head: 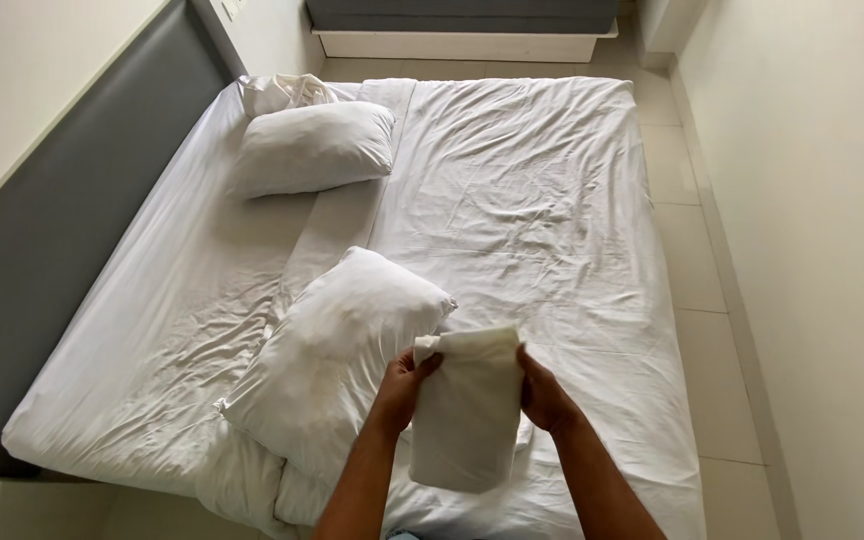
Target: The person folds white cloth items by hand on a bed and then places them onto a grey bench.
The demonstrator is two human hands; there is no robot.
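I see a folded white cloth (467, 405) held upright over the bed's near edge. Left hand (404, 388) pinches its top left corner, right hand (544, 395) grips the right edge. Near pillow (337, 350) just left of it, far pillow (314, 147) by the grey headboard (72, 220), white bed (532, 190) under all

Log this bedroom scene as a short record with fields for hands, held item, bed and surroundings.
left hand: left hand grips the upper left edge of the folded white cloth
right hand: right hand grips the cloth's right edge
near pillow: near pillow lies tilted on the bed, just left of the hands
far pillow: far pillow lies by the grey headboard
bed: white sheet, wrinkled
floor: pale tiled floor along the bed's right side
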